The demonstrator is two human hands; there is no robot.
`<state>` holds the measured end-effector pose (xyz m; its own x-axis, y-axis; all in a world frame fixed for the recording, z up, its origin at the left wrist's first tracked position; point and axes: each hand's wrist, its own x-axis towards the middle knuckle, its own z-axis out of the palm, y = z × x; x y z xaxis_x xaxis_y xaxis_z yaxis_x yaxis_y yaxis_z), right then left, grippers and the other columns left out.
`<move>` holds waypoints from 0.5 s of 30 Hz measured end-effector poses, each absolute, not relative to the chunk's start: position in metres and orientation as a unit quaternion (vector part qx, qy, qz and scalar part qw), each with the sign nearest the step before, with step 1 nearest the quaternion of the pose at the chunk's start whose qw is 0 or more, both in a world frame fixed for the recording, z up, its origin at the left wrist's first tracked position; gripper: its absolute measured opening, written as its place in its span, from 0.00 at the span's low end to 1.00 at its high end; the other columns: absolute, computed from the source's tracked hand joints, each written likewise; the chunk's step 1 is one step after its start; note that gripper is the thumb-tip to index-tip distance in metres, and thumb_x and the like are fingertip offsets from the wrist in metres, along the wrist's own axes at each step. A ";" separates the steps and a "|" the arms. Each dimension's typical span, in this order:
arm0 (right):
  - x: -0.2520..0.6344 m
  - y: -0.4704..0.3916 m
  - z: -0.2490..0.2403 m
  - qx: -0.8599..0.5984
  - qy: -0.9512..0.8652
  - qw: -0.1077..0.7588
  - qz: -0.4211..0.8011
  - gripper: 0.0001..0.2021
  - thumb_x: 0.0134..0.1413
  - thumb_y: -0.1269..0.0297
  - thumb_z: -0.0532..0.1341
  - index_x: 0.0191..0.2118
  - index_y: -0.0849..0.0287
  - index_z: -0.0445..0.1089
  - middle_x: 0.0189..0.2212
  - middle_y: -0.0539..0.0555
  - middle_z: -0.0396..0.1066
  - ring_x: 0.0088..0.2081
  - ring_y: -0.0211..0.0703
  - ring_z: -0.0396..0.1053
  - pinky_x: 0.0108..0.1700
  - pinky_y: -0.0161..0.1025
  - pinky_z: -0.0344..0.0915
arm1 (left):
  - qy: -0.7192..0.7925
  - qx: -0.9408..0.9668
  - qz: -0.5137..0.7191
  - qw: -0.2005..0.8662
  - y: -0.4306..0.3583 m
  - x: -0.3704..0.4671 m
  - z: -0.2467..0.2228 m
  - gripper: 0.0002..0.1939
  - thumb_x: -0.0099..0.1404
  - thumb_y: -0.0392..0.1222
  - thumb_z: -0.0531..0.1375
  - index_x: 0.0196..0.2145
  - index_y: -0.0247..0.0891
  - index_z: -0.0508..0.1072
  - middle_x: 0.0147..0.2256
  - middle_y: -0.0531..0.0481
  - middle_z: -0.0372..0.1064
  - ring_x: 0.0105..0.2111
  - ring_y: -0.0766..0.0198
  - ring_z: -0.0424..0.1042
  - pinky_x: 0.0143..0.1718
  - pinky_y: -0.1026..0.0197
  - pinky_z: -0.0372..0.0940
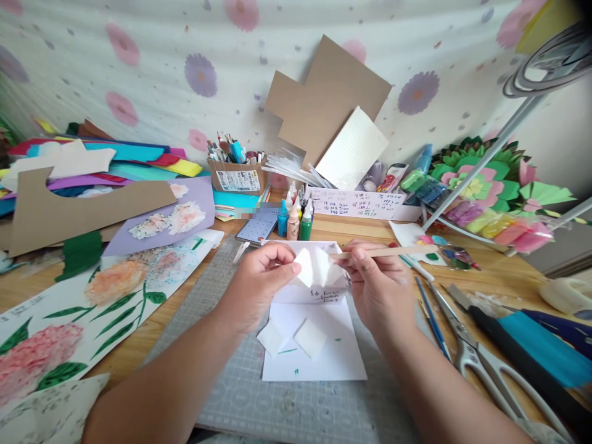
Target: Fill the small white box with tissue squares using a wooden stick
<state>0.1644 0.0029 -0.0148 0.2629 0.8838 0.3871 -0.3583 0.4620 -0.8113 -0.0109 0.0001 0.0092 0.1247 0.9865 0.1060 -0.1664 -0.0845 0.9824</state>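
Observation:
Pinched between the thumb and fingers of my left hand (263,274) is a small white folded paper piece (308,269), its creased faces angled like a V. My right hand (383,287) grips a flat wooden stick (402,251), whose left end reaches the paper's right side; whether it touches cannot be told. Below both hands, two white square pieces, a left square (272,338) and a right square (309,339), lie on a white sheet (324,370) with green marks. Behind that sheet is a white box (319,295) with handwriting.
A grey cutting mat (222,376) lies beneath. Scissors (481,351) and thin brushes (432,317) are at right. Paint bottles (305,222), a phone (259,223) and a pen box (238,176) stand behind. Flower paintings (115,290) cover the left; a lamp arm (481,163) slants at right.

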 end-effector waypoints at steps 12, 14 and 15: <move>0.181 0.020 -0.023 -0.461 -0.686 0.539 0.163 0.07 0.52 0.69 0.63 0.24 0.56 0.74 0.27 0.53 0.77 0.33 0.44 0.74 0.38 0.43 0.71 | 0.367 0.445 0.595 0.560 0.006 -0.013 0.010 0.11 0.51 0.34 0.63 0.16 0.37 0.67 0.36 0.48 0.77 0.42 0.58 0.71 0.40 0.59 0.61; 0.182 0.019 -0.022 -0.462 -0.683 0.546 0.147 0.06 0.53 0.68 0.63 0.26 0.55 0.75 0.29 0.54 0.77 0.36 0.46 0.74 0.40 0.45 0.71 | 0.361 0.455 0.594 0.557 0.007 -0.013 0.009 0.11 0.52 0.33 0.64 0.16 0.37 0.67 0.29 0.50 0.75 0.36 0.61 0.71 0.38 0.60 0.61; 0.182 0.018 -0.021 -0.457 -0.677 0.559 0.140 0.06 0.54 0.68 0.63 0.27 0.55 0.75 0.31 0.54 0.77 0.37 0.47 0.74 0.41 0.46 0.70 | 0.358 0.464 0.590 0.556 0.007 -0.013 0.008 0.10 0.52 0.34 0.64 0.17 0.37 0.68 0.27 0.50 0.74 0.34 0.61 0.71 0.37 0.61 0.61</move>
<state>0.1820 0.0177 -0.0209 0.0429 0.7757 0.6297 0.4615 0.5436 -0.7011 -0.0127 0.0069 0.0085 0.0480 0.9876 0.1495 -0.3230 -0.1263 0.9379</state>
